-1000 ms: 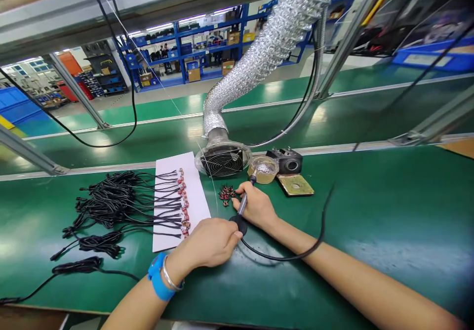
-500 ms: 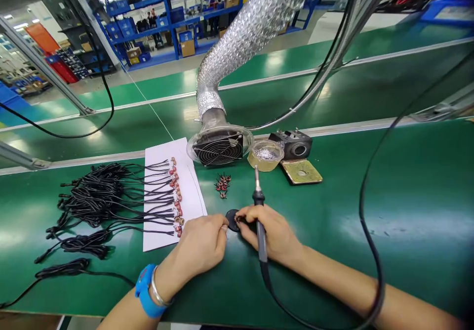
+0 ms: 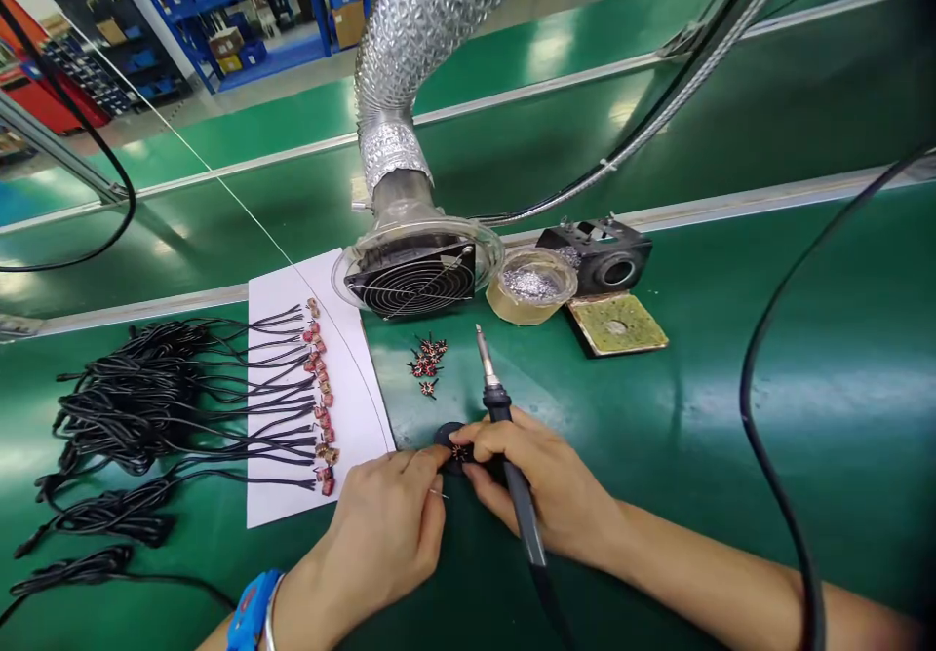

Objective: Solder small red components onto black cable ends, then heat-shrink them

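My right hand (image 3: 545, 485) grips a black soldering iron (image 3: 504, 437), tip pointing up and away, while its fingertips also pinch a small red coil part (image 3: 460, 452) on a black round base (image 3: 445, 434). My left hand (image 3: 384, 529) is closed, its fingertips pressed against the same base from the left; a thin wire shows by its fingers. A small heap of the same red coil parts (image 3: 426, 361) lies just beyond on the green mat.
A white sheet (image 3: 282, 290) carries a row of red-tipped black cables (image 3: 161, 402) spreading left. Behind stand a fume extractor fan (image 3: 413, 276) on a silver duct, a solder pot (image 3: 531, 286), a black holder (image 3: 605, 253) and a yellow sponge pad (image 3: 618, 323). The iron's cord (image 3: 767, 437) loops right.
My right hand drew the iron back from the solder pot toward me and met the left hand at the black base. The view tilted down and closer.
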A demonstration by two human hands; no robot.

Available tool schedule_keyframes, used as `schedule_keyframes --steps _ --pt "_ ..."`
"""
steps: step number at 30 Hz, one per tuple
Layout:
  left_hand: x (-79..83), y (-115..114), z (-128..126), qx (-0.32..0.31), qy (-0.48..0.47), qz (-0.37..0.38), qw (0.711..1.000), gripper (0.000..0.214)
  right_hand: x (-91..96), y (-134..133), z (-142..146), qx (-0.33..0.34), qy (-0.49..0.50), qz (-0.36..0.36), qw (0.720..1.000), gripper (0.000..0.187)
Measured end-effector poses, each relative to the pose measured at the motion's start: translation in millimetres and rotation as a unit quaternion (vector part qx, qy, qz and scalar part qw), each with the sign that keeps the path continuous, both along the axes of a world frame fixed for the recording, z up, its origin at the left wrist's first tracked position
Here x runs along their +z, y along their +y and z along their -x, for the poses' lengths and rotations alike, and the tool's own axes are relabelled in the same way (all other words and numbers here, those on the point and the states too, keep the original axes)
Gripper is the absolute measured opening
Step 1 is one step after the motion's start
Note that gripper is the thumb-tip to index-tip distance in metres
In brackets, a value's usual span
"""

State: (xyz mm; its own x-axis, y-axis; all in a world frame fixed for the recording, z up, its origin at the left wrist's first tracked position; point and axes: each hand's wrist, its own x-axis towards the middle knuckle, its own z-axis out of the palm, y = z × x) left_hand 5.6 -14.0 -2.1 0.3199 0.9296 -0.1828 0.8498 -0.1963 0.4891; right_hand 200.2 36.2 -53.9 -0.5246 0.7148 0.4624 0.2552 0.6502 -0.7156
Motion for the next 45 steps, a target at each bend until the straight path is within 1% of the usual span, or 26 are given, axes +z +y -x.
schedule_keyframes --steps 5,9,11,13,14,16,19,24,29,31,36,41,43,45 --pt "-2.1 0 1 0.011 -0.012 0.008 1.0 0.037 -1.6 2 4 -0.005 0.008 0.015 1.0 0.018" --pt "-0.3 1 1 0.017 -0.022 -0.001 1.0 0.035 -0.1 4 4 0.003 0.01 0.005 1.0 0.019" --pt "1.6 1 1 0.035 -0.012 -0.002 0.999 0.03 2.5 4 3 0.001 0.013 -0.007 1.0 0.021" --pt "3.3 2 0 0.05 0.01 0.003 0.999 0.021 5.3 3 1 -0.018 0.025 -0.025 0.999 0.022" --pt "4.0 2 -1 0.052 0.019 0.004 0.998 0.02 6.4 3 1 -0.03 0.035 -0.036 0.998 0.022" --pt "4.9 2 -3 0.044 0.021 0.003 0.999 0.024 7.6 1 1 -0.044 0.051 -0.052 0.996 0.022" --pt "6.2 4 -6 0.043 -0.003 -0.001 0.999 0.024 7.1 -2 2 -0.034 0.053 -0.064 0.996 0.022" --pt "9.7 10 -9 0.083 -0.03 0.012 0.996 0.022 3.7 -1 6 -0.024 0.062 -0.075 0.995 0.023" --pt "13.2 16 -12 0.119 -0.054 0.048 0.99 0.031 0.7 1 8 -0.011 0.064 -0.078 0.995 0.023" --pt "14.7 16 -13 0.126 -0.06 0.06 0.988 0.03 0.4 1 7 -0.013 0.064 -0.081 0.995 0.023" --pt "18.3 14 -14 0.124 -0.064 0.085 0.987 0.023 1.9 3 6 -0.011 0.062 -0.082 0.995 0.023" --pt "16.4 13 -13 0.122 -0.064 0.083 0.987 0.022 5.2 4 4 -0.019 0.064 -0.087 0.994 0.022" --pt "15.3 13 -12 0.122 -0.064 0.079 0.987 0.022 6.0 5 3 -0.032 0.072 -0.09 0.993 0.023" --pt "14.9 13 -12 0.118 -0.062 0.076 0.988 0.022 5.6 6 3 -0.03 0.084 -0.092 0.992 0.024"
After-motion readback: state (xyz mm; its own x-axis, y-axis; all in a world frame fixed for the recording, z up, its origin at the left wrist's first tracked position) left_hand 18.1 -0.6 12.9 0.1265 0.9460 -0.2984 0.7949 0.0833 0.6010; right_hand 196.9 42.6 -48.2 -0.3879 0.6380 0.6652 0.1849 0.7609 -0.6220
